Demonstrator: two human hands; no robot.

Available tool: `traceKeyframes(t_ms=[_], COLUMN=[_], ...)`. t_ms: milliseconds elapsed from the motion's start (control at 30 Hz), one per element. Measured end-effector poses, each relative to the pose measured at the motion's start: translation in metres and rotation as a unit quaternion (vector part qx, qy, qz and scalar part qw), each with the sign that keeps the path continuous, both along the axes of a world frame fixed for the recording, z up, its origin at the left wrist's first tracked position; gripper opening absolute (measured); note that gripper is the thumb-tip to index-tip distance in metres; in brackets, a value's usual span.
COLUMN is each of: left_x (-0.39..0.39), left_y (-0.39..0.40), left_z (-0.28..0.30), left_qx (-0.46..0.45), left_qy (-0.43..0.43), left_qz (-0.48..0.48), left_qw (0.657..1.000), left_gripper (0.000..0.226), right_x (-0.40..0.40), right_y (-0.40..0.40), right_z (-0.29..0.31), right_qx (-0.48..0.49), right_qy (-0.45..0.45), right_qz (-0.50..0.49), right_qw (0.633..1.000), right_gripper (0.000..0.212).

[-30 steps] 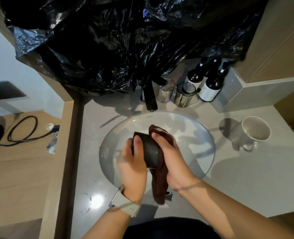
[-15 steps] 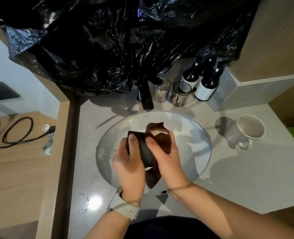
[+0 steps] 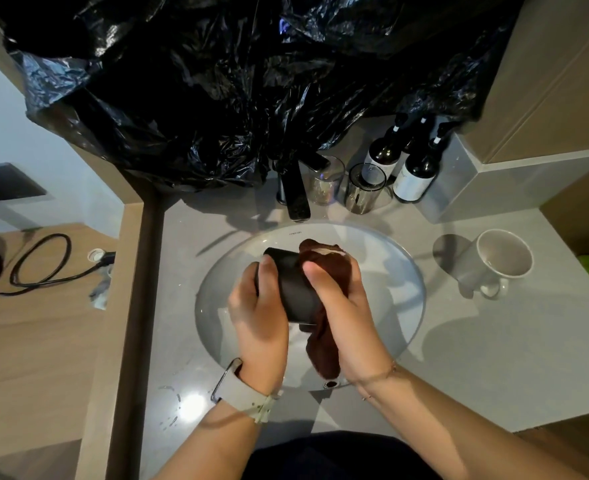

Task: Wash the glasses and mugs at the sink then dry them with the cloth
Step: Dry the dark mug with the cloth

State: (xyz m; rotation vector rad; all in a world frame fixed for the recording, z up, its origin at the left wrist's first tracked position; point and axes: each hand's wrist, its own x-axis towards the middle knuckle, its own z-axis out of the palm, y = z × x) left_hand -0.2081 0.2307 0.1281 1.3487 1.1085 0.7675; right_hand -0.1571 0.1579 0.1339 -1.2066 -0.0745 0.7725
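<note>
Over the round sink (image 3: 404, 271) I hold a black mug (image 3: 295, 289) on its side. My left hand (image 3: 260, 313) grips the mug from the left, thumb on top. My right hand (image 3: 345, 313) holds a dark brown cloth (image 3: 324, 348) bunched against the mug's right side, and the cloth's tail hangs down toward the drain. A white mug (image 3: 500, 261) stands upright on the counter to the right of the sink. Two clear glasses (image 3: 326, 183) (image 3: 364, 190) stand behind the sink beside the black tap (image 3: 296, 195).
Dark bottles (image 3: 414, 171) with white labels stand at the back right against a grey ledge. A crumpled black plastic sheet (image 3: 217, 81) hangs over the back of the counter. A black cable (image 3: 40, 261) lies on the wooden floor to the left.
The cloth has shifted around the mug between my hands, bunching up more over its far end. Both hands stay over the sink, and the view has moved slightly.
</note>
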Motion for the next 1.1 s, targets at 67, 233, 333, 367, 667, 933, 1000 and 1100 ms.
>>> traceKeyframes(t_ms=[67, 233, 333, 367, 667, 933, 1000, 1100], left_x=[0.002, -0.004, -0.003, -0.002, 0.002, -0.013, -0.015, -0.011], left_y=[0.005, 0.007, 0.01, 0.01, 0.003, -0.02, -0.018, -0.006], left_z=[-0.003, -0.006, -0.004, -0.003, 0.003, 0.008, 0.013, 0.011], left_qx=[-0.134, -0.232, -0.246, -0.249, -0.111, -0.01, -0.034, -0.164], left_qy=[-0.002, 0.038, 0.055, 0.061, 0.053, 0.084, 0.057, 0.002], left_qz=[-0.031, -0.097, -0.125, -0.133, -0.097, -0.136, -0.161, -0.08], left_qw=[0.991, 0.967, 0.96, 0.957, 0.988, 0.987, 0.985, 0.983], left_gripper=[0.034, 0.038, 0.035, 0.034, 0.036, 0.036, 0.035, 0.032], right_x=[-0.004, 0.005, 0.019, 0.026, 0.017, 0.065, 0.062, 0.053], right_y=[-0.008, -0.029, -0.039, -0.042, -0.027, -0.018, -0.028, -0.036], right_z=[-0.016, -0.053, -0.058, -0.057, -0.031, -0.023, -0.034, -0.048], right_qx=[-0.076, -0.129, -0.092, -0.077, -0.121, -0.162, -0.103, -0.023], right_qy=[-0.194, -0.458, -0.637, -0.674, -0.444, 0.176, 0.283, 0.289], right_qz=[-0.031, 0.019, 0.065, 0.083, 0.092, 0.271, 0.278, 0.256], right_qw=[0.977, 0.879, 0.763, 0.73, 0.883, 0.932, 0.912, 0.922], right_gripper=[0.05, 0.062, 0.06, 0.056, 0.035, 0.025, 0.023, 0.03])
